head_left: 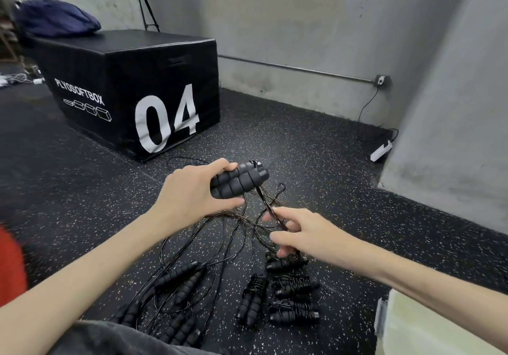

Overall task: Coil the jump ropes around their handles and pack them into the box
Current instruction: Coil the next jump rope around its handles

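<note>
Left hand (192, 189) fingers clamp paired black foam handles (238, 180); right hand (299, 233) fingers pinch thin black cord (268, 207). Risk: cord just below handles slackens, snags loose ropes (220, 233), coil loosens.

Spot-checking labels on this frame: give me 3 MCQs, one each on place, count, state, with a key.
1. Where do the coiled ropes lie?
A. on the floor under the right hand
B. on the black box
C. on the window sill

2. What number is printed on the black box?
A. 40
B. 04
C. 14

3. What is the left hand doing?
A. resting flat on the floor
B. hanging idle
C. gripping a pair of handles

Key:
1 A: the wound bundles sit on the speckled floor, below the right hand.
2 B: white digits on its front face.
3 C: its fingers curl round the handles, while the right hand pinches the cord.
</note>
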